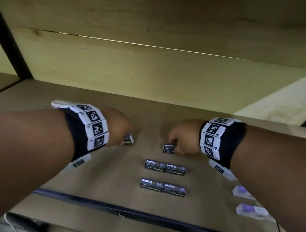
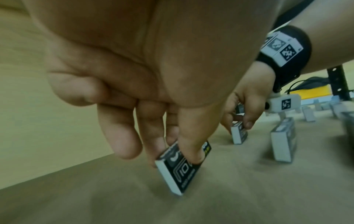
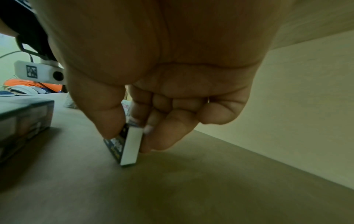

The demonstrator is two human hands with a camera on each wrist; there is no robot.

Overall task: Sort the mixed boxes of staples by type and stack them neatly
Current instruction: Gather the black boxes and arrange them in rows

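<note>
My left hand (image 1: 118,126) pinches a small black staples box (image 1: 128,139) between thumb and fingers, one corner of the tilted box (image 2: 182,168) on the shelf. My right hand (image 1: 183,135) pinches another black staples box (image 1: 169,148), its white end (image 3: 132,145) facing the right wrist camera. Nearer me lie two rows of black staples boxes, the far row (image 1: 165,167) and the near row (image 1: 163,187), each a pair set end to end.
White and purple boxes (image 1: 251,210) lie at the right, partly under my right forearm. A pale box (image 1: 60,104) shows behind my left wrist. The brown shelf (image 1: 105,176) has a black front rail (image 1: 139,212) and a wooden back wall (image 1: 153,69).
</note>
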